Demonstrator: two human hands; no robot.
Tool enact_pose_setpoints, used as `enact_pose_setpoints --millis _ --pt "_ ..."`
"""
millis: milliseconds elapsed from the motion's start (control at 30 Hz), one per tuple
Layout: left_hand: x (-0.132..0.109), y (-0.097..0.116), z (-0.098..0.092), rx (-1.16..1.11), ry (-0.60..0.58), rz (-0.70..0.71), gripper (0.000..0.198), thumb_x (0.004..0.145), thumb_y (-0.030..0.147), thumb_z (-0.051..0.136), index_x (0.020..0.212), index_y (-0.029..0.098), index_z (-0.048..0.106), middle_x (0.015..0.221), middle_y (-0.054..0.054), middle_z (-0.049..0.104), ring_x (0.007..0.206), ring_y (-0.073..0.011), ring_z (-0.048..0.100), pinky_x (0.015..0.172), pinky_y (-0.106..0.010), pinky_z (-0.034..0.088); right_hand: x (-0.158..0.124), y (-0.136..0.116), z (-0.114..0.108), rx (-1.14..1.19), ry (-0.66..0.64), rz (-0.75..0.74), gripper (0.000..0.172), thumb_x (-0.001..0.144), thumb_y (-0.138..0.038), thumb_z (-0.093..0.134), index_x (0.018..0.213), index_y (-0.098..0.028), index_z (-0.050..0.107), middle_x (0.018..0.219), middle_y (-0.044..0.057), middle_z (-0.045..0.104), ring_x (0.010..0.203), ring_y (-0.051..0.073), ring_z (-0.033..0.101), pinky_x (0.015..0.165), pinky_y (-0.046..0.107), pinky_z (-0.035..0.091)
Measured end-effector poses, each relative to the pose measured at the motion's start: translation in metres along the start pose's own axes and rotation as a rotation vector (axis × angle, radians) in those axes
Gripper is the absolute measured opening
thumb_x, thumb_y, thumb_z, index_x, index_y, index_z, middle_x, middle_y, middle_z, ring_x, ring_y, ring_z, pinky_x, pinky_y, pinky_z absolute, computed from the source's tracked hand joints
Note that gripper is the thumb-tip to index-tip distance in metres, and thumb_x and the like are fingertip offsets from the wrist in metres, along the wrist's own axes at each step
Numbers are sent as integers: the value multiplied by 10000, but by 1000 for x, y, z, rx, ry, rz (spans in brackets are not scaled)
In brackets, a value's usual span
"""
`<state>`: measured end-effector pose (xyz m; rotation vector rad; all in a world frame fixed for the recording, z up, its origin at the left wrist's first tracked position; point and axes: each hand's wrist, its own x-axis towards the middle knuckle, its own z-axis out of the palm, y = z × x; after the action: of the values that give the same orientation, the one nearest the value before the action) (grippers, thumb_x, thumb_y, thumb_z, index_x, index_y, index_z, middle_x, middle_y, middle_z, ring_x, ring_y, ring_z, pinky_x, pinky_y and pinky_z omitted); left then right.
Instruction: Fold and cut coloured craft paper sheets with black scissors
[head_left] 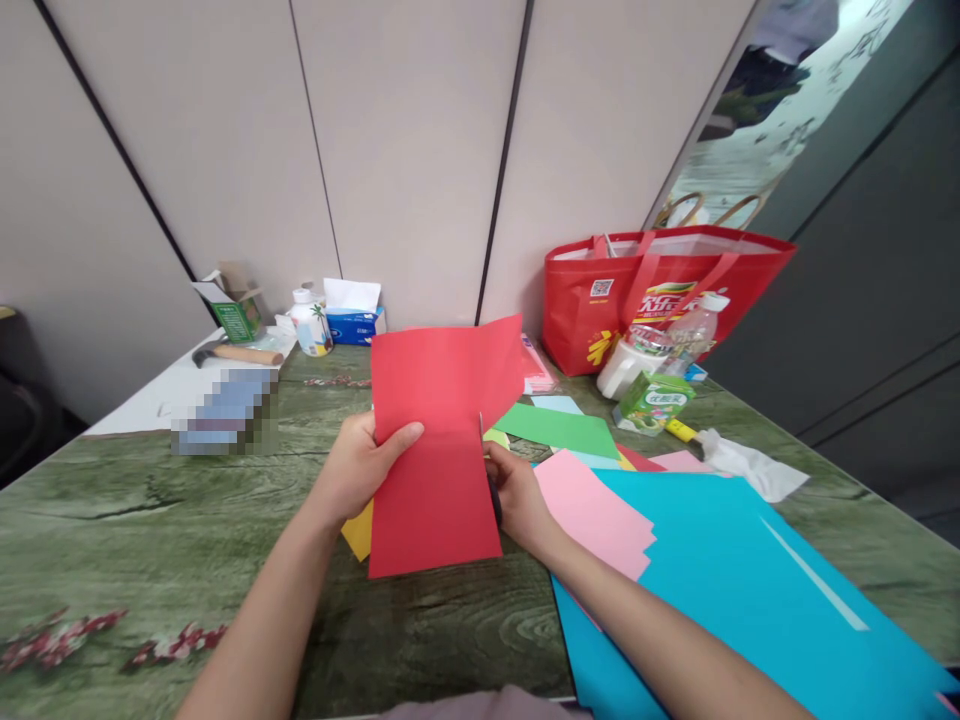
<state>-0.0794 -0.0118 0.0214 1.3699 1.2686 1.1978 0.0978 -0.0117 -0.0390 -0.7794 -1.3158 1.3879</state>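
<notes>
Forearms of mine reach in from the bottom edge and meet over the green wood-grain surface (187,530). Between them stands the red sheet (439,470), held up off the surface and facing me. My left hand (356,470) pinches its left edge, with the thumb on the front and the fingers behind, so that grip is clamped on the paper. My right hand (517,495) sits at the sheet's right edge, and its grip is closed around a dark handle (495,500). I think it belongs to scissors, though the paper hides most of it. A slit runs down from the sheet's top edge, and the strip to its right leans outward.

A yellow sheet (360,530) pokes out just under my left wrist. Under my right arm a pink sheet (592,510) lies on a big blue sheet (735,580), with a green sheet (562,428) beyond them. Farther back to the right are a red bag (600,300), a white jug (626,365) and a green carton (654,400). At the far left, by the wall, are a hammer (240,353) and a tissue box (356,322).
</notes>
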Motion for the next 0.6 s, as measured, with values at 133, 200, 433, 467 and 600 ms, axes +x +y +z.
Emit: enact_pose_setpoints --millis 133,200,433,467,600 --pt "1 -2 -1 -13 -55 -41 284 679 436 669 764 165 657 794 -39 714 631 -192 635 537 -276 503 1 -2 1 7 -13 -50 272 568 -304 761 757 -197 598 722 11 682 704 201 639 618 283 506" --pt "1 -3 -2 -49 -78 -66 281 682 433 669 761 164 652 804 -41 716 628 -188 636 547 -280 507 1 -3 1 20 -24 -58 262 571 -292 760 749 -197 594 732 9 683 725 203 640 631 283 505" --pt "0 1 0 -161 -81 -120 293 659 406 699 799 157 633 769 -48 714 630 -198 648 543 -293 517 0 0 -1 52 -37 -32 280 562 -259 775 759 -197 587 698 -2 676 685 189 643 568 258 486" --pt "0 2 1 -179 -79 -129 297 655 405 701 802 157 628 765 -51 714 635 -205 652 542 -299 519 0 0 -1 48 -35 -26 293 555 -271 781 760 -197 585 693 -1 676 686 191 644 564 259 486" --pt "-1 5 2 -232 -82 -163 313 648 405 705 822 161 614 743 -60 713 682 -241 669 549 -324 531 0 2 -2 37 -46 -29 318 553 -311 789 765 -204 578 697 4 680 710 201 648 572 267 497"
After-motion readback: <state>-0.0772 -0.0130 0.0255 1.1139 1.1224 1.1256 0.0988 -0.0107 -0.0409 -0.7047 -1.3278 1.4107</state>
